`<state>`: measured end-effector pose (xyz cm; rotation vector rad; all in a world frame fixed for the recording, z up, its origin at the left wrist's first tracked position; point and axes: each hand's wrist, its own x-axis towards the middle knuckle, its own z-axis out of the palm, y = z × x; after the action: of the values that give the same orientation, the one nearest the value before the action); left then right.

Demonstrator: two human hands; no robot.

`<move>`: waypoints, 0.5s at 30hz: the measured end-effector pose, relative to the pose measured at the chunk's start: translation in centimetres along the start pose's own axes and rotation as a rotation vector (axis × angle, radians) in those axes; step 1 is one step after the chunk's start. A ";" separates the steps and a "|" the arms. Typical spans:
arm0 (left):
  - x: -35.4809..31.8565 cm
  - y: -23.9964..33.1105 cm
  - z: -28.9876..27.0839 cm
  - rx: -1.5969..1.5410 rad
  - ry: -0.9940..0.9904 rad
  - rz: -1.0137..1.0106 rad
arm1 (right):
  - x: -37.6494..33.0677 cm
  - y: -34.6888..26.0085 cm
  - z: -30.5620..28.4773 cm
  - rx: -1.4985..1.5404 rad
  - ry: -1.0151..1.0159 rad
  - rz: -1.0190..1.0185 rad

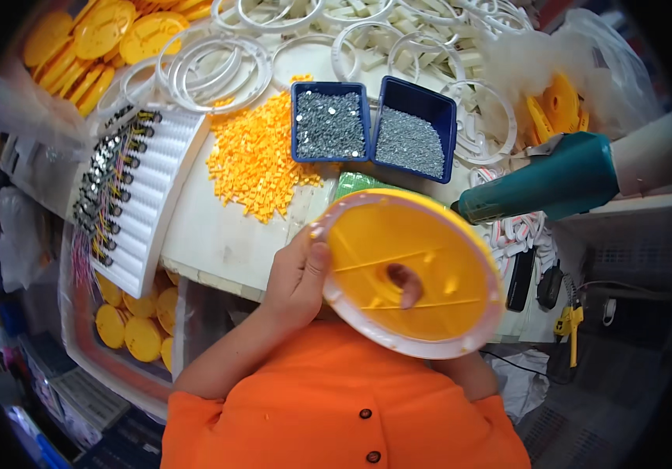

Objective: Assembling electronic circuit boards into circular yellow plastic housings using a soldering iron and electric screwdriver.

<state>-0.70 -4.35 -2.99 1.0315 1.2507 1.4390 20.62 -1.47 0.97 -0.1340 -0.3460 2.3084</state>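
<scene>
A round yellow plastic disc with a white ring around its rim [410, 273] is held up close to my chest, tilted toward me. My left hand [297, 273] grips its left edge, thumb on the rim. My right hand is almost wholly hidden behind the disc; one fingertip [404, 283] pokes through the disc's central hole, and a bit of wrist [469, 371] shows below. A teal power screwdriver [547, 184] hangs just to the right of the disc.
On the white table [218, 234] lie a heap of small orange parts [261, 156], two blue trays of grey screws [329, 121] [414, 133], several white rings [218, 66], and a ribbed white rack with wired parts [129, 195]. Yellow discs [101, 35] are stacked far left; more fill a bin [136, 320] below.
</scene>
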 end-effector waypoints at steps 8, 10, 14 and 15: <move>2.1 -1.0 -3.1 0.416 -0.028 -0.004 | -2.3 -4.5 1.5 -1.806 0.225 -0.288; 2.1 -1.7 -2.5 0.435 -0.056 0.001 | -1.4 -3.8 0.6 -1.995 0.200 -0.320; 2.6 -2.0 -1.7 0.486 -0.137 -0.056 | -0.3 -2.9 -1.4 -2.265 0.233 -0.380; 2.7 -1.9 -1.7 0.495 -0.165 -0.099 | -0.2 -2.8 -1.8 -2.278 0.237 -0.377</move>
<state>-2.65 -1.93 -5.01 1.3617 1.5495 0.9631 23.03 0.59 0.05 -1.1878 -2.2888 0.4793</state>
